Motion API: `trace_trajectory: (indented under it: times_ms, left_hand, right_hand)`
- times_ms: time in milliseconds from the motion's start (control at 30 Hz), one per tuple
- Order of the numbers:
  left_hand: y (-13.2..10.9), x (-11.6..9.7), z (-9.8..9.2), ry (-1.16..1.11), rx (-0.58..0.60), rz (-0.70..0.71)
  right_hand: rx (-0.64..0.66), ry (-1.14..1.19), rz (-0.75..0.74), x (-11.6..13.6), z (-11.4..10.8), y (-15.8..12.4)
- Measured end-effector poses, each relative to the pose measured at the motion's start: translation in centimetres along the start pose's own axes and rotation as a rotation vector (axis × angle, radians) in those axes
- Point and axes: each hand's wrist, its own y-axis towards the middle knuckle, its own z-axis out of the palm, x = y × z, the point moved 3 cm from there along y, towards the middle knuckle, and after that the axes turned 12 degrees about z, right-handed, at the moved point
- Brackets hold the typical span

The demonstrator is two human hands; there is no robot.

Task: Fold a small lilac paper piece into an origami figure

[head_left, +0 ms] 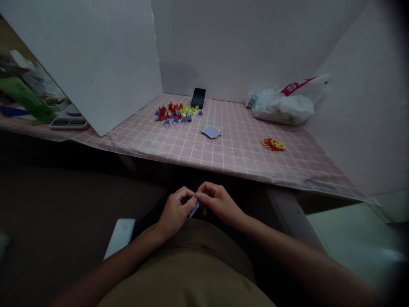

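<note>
My left hand (177,209) and my right hand (214,202) meet in my lap below the table edge, both pinched on a small lilac piece of paper (194,209) between the fingertips. On the pink checked tablecloth (243,145) lie several small folded paper figures (177,113) in red, orange, yellow, blue and purple. A short stack of square papers (211,131) with a lilac sheet on top lies to their right.
A black phone (198,97) leans at the back wall. White plastic bags (281,106) sit at the back right, red and yellow paper cut-outs (273,144) nearer. White boards wall in the table. A scale (68,122) sits left; a white object (120,236) is beside my lap.
</note>
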Motion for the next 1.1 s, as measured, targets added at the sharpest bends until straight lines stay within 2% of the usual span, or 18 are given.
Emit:
trace_trajectory:
  times_ms: [133,400,633,767,1100]
  left_hand:
    - [0.0,0.1,0.1,-0.006,0.023,0.003]
    - [0.0,0.1,0.0,-0.06,0.003,-0.012]
    - [-0.1,0.3,0.3,-0.206,0.028,-0.075]
    - [-0.2,0.8,0.7,-0.265,0.033,-0.126]
    - [0.0,1.0,0.8,-0.329,0.031,-0.137]
  right_hand:
    - [-0.005,-0.063,0.011,0.1,-0.1,0.0]
    - [0.011,-0.04,0.012,0.1,-0.4,0.2]
    - [-0.096,-0.116,-0.073,0.6,-0.7,0.0]
    - [-0.124,-0.149,-0.091,0.6,-0.7,0.0]
    - [-0.161,-0.12,-0.101,0.2,-0.8,0.0]
